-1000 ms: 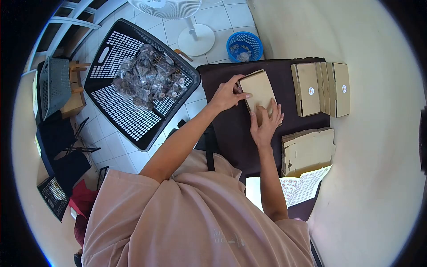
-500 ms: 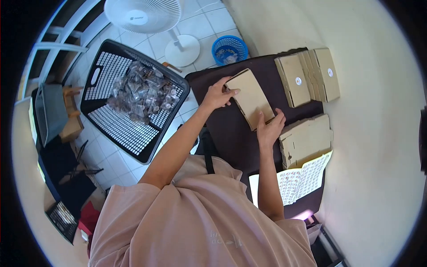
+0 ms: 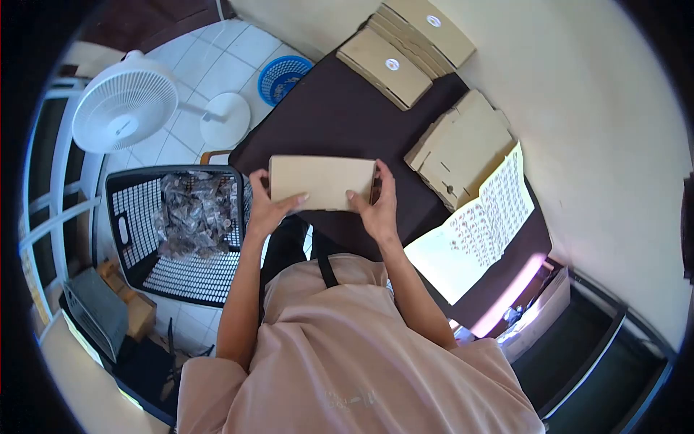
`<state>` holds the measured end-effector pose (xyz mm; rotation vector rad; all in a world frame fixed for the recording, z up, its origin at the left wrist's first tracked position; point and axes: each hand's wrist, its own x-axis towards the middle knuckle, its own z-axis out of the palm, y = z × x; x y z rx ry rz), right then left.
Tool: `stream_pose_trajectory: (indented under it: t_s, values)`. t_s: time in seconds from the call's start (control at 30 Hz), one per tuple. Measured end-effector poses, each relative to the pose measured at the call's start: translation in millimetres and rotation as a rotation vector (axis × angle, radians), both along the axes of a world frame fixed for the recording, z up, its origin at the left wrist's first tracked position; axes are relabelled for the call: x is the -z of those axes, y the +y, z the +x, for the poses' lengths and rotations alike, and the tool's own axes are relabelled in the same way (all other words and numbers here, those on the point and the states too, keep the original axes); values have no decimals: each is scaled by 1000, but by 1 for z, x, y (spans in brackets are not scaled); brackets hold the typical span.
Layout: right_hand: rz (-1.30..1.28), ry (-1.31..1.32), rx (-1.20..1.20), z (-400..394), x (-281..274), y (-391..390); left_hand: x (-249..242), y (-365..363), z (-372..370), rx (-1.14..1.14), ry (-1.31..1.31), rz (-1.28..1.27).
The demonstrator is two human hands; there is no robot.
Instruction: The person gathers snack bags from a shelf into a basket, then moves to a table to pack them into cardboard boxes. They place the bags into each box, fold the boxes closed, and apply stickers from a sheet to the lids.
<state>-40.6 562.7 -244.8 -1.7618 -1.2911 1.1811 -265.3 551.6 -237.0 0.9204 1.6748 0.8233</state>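
Observation:
A closed brown cardboard box (image 3: 323,182) is held level between my two hands, over the near edge of the dark table (image 3: 318,119). My left hand (image 3: 269,205) grips its left end, thumb on top and fingers down the side. At the right end, my right hand (image 3: 376,204) is closed on it the same way, its thumb on the near part of the lid. The box's underside is hidden. To the right of it lie flattened cardboard pieces (image 3: 463,145) and printed sheets (image 3: 470,235) with rows of small pictures.
Cardboard boxes with round stickers (image 3: 383,65) stand at the table's far end by the wall. On my left is a black crate (image 3: 173,293) holding many small clear bags (image 3: 199,220). A white fan (image 3: 126,108) and a blue basket (image 3: 269,83) stand on the tiled floor.
My view has turned to the right. The box has gone from slanted to nearly level across my front and is closer to my body. My hands have shifted to its two ends.

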Motion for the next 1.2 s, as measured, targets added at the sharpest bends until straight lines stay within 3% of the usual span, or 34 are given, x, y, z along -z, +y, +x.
stream_pose_trajectory:
  t_s: [0.1, 0.17, 0.27, 0.3, 0.37, 0.43, 0.53, 0.63, 0.7, 0.77, 0.9, 0.97, 1.03, 1.2]
  values:
    - [-34, -29, 13, 7, 0, -19, 24, -22, -5, 58, -82, 22]
    - [-103, 167, 109, 14, -12, -31, 26, -26, -3, 26, -87, -61]
    - [13, -3, 369, 53, -6, -64, 34, -29, -5, -102, -55, -31]
    - [-34, -58, 552, 71, -3, -75, 37, -27, -5, -91, -55, -29]
    - [105, -282, 706, 125, 23, -108, 41, -25, -3, -109, -16, 46]
    - [40, -366, 844, 168, 29, -131, 45, -17, -3, -39, 71, 64]
    - [-3, -277, 992, 210, 38, -154, 35, -6, 3, 65, 254, 38]
    - [-44, -278, 992, 238, 49, -160, 25, -4, 9, 126, 461, 27]
    - [-62, -285, 999, 249, 59, -160, 27, -4, 10, 199, 692, 172]
    - [-73, -296, 1000, 257, 69, -161, 27, -3, 10, 178, 676, 206]
    - [-39, -655, 802, 275, 101, -177, 23, 1, 12, 214, 712, 284]
    - [-66, -618, 814, 278, 100, -176, 28, -2, 10, 205, 756, 301]
    - [-18, -717, 715, 278, 98, -173, 27, 0, 7, 427, 794, 443]
    - [1, -765, 530, 263, 75, -163, 18, 0, 15, 440, 782, 313]
